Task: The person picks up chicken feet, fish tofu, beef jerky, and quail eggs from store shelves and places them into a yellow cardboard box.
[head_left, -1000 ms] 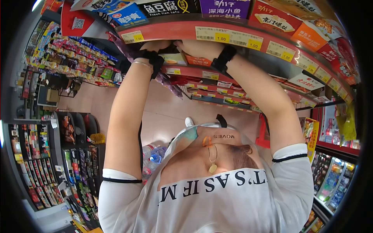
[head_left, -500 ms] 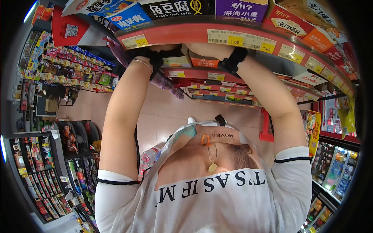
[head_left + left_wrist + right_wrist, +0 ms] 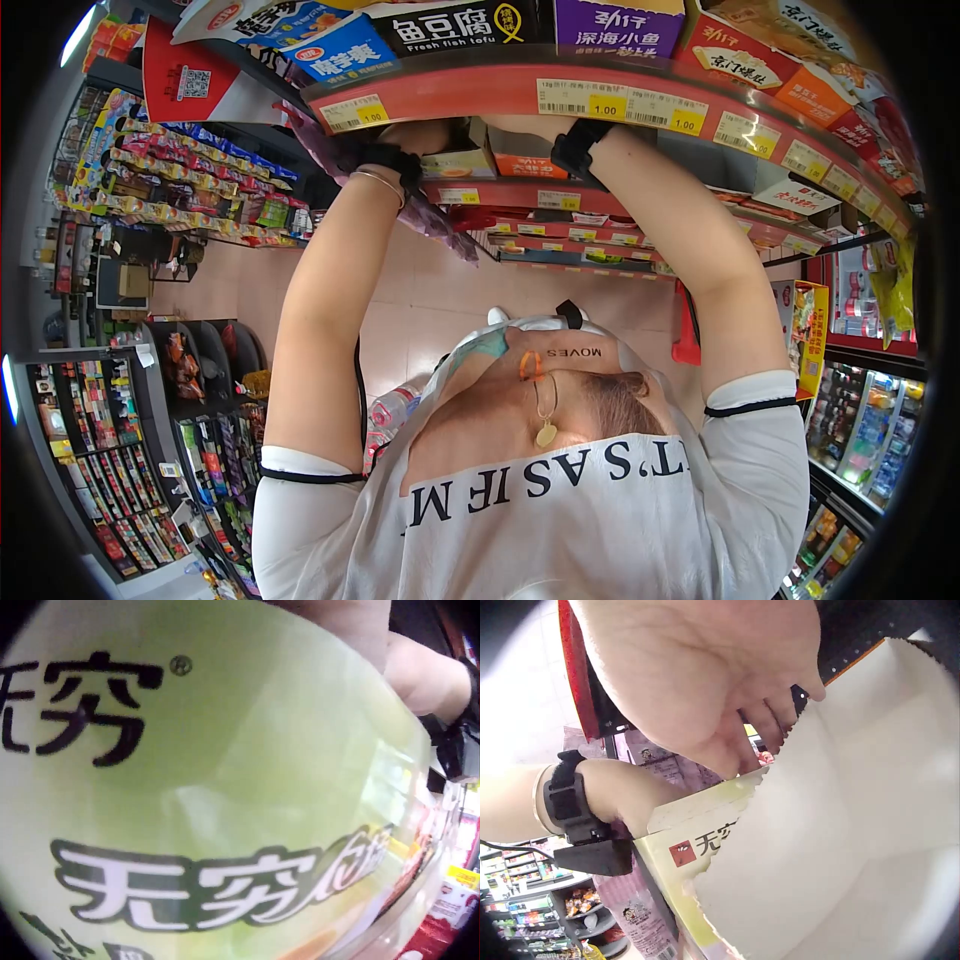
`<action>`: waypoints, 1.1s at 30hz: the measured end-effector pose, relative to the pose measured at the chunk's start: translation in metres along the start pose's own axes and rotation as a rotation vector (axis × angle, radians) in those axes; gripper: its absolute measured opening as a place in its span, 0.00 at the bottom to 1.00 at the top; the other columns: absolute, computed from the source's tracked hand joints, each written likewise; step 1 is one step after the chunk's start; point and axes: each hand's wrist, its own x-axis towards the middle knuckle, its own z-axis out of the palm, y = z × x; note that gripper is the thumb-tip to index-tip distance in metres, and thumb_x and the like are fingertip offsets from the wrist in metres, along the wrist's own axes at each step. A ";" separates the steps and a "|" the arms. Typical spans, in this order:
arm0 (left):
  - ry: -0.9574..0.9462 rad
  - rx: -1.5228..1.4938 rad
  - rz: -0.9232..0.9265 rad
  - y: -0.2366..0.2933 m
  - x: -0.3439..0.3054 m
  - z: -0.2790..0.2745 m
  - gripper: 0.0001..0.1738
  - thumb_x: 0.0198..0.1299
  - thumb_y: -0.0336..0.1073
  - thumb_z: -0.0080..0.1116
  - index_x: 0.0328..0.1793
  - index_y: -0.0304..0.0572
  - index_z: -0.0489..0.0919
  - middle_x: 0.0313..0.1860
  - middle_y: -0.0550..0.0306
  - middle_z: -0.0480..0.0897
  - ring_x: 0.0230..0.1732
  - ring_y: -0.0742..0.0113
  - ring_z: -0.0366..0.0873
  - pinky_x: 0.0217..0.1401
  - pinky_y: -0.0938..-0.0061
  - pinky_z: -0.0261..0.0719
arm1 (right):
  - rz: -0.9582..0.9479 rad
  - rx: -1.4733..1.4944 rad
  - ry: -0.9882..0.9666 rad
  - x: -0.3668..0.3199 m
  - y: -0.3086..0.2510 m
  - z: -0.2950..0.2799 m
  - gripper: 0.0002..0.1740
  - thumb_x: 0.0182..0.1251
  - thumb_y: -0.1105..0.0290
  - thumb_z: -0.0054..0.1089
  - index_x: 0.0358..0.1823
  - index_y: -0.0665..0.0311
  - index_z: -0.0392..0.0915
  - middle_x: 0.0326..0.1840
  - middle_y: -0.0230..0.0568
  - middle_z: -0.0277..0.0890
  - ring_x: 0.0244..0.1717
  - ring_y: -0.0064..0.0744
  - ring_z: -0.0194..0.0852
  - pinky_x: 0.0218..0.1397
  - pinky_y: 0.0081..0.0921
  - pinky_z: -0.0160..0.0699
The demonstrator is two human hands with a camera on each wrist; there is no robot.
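Both hands reach under a red shelf lip into the tier below. A pale green snack carton [image 3: 462, 162] stands there, filling most of the left wrist view. My left hand [image 3: 622, 793] is at the carton's left side, its fingers hidden behind the cardboard. My right hand [image 3: 705, 679] is over the carton's top, palm toward its wrist camera; its fingertips disappear behind a torn cardboard edge. That edge belongs to an opened carton with a white inside [image 3: 855, 817]. In the head view, an orange-red carton [image 3: 528, 165] sits right beside the green one.
Above the hands runs the shelf lip [image 3: 470, 88] with price tags, below several snack boxes. Purple packets [image 3: 330, 150] hang by the left wrist. Lower red shelves [image 3: 580, 240] continue beneath. Bottles [image 3: 395, 405] stand on the floor, and a drinks fridge [image 3: 865, 440] is at right.
The right hand's fingers, earlier near the left hand, have moved apart from it and farther under the lip. The head view has shifted slightly. The left hand stays by the green carton.
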 end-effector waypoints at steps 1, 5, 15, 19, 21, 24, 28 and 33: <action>0.002 0.002 0.001 -0.001 0.000 0.003 0.24 0.62 0.38 0.42 0.66 0.48 0.63 0.66 0.50 0.64 0.67 0.55 0.58 0.69 0.63 0.54 | -0.049 0.009 0.061 0.001 0.002 0.004 0.15 0.64 0.57 0.48 0.44 0.58 0.73 0.42 0.42 0.75 0.43 0.38 0.73 0.49 0.31 0.71; -0.021 0.038 0.001 0.004 0.003 0.004 0.23 0.62 0.36 0.40 0.65 0.44 0.64 0.65 0.47 0.65 0.66 0.54 0.59 0.68 0.63 0.54 | -0.036 -0.094 0.033 0.006 -0.010 -0.001 0.15 0.63 0.59 0.50 0.45 0.59 0.73 0.44 0.42 0.75 0.44 0.39 0.73 0.49 0.32 0.71; 0.081 0.079 -0.054 0.008 -0.009 -0.014 0.19 0.60 0.37 0.47 0.58 0.49 0.72 0.59 0.53 0.72 0.61 0.55 0.66 0.63 0.66 0.62 | -0.041 -0.041 0.028 0.000 -0.007 -0.001 0.14 0.63 0.63 0.48 0.47 0.56 0.74 0.47 0.42 0.75 0.47 0.38 0.72 0.51 0.32 0.69; 0.239 0.164 -0.109 0.009 -0.018 -0.014 0.20 0.57 0.39 0.51 0.57 0.49 0.72 0.54 0.51 0.75 0.56 0.52 0.70 0.58 0.65 0.66 | -0.217 -0.083 0.254 0.007 -0.001 0.010 0.10 0.59 0.63 0.54 0.39 0.59 0.74 0.35 0.42 0.76 0.38 0.39 0.74 0.42 0.32 0.73; 0.205 -0.216 -0.169 0.016 -0.031 -0.030 0.23 0.54 0.42 0.55 0.57 0.46 0.71 0.48 0.49 0.78 0.49 0.47 0.74 0.50 0.62 0.71 | -0.241 -0.106 0.295 0.010 -0.006 0.010 0.10 0.59 0.63 0.54 0.38 0.59 0.74 0.34 0.42 0.76 0.37 0.39 0.74 0.42 0.32 0.73; 0.155 -0.235 -0.229 0.031 -0.054 -0.048 0.24 0.52 0.39 0.59 0.55 0.40 0.69 0.43 0.45 0.79 0.42 0.43 0.76 0.43 0.62 0.74 | -0.065 -0.146 0.160 0.011 -0.025 0.008 0.09 0.58 0.64 0.54 0.37 0.60 0.74 0.33 0.42 0.76 0.37 0.39 0.74 0.40 0.33 0.72; 0.447 -0.428 -0.305 0.055 -0.085 -0.065 0.22 0.51 0.32 0.60 0.52 0.37 0.69 0.41 0.45 0.79 0.40 0.49 0.78 0.43 0.67 0.74 | -0.249 -0.073 0.432 0.019 -0.033 0.013 0.08 0.57 0.66 0.53 0.37 0.60 0.75 0.32 0.43 0.76 0.36 0.40 0.75 0.40 0.34 0.72; 0.483 -0.732 -0.317 0.060 -0.118 -0.065 0.22 0.49 0.27 0.61 0.52 0.37 0.69 0.39 0.53 0.78 0.38 0.70 0.75 0.43 0.77 0.72 | -0.244 -0.069 0.375 0.033 -0.052 0.020 0.09 0.57 0.67 0.53 0.37 0.60 0.74 0.33 0.43 0.76 0.37 0.40 0.75 0.41 0.34 0.72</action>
